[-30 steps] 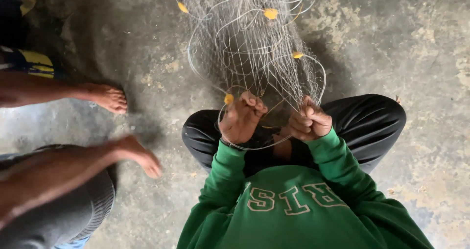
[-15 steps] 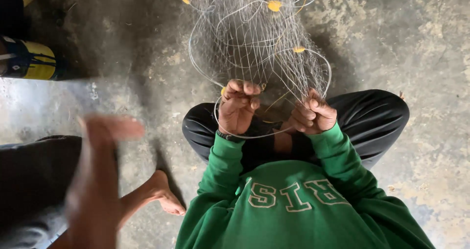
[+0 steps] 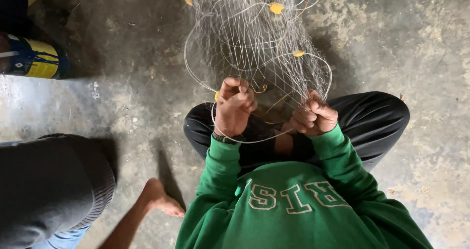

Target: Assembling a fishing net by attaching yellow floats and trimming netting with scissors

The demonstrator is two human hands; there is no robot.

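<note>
**Both hands deep in the fishing net, much of it not yet reached**

I see my left hand (image 3: 234,107) curled tight, its fingers pinching a bunch of the fine fishing net (image 3: 254,43) mesh close to a pale cord loop (image 3: 254,140) that runs under the wrist. My right hand (image 3: 316,116) is fisted just beside it, gripping another gather of mesh and line. Both hands are closed on the net, none spread wide.

The net fans out ahead of my hands across the concrete floor (image 3: 416,43), dotted with small yellow floats (image 3: 276,7), and the near end is drawn onto my lap, touching both hands. As I judge it, only this near edge is being handled; the larger spread beyond the hands looks untouched, and I cannot tell how much has been gone through.

To the left of my hands, well apart, another person's bare foot (image 3: 159,200) rests on the floor, and further ahead on that side stands a blue and yellow container (image 3: 36,58).
</note>
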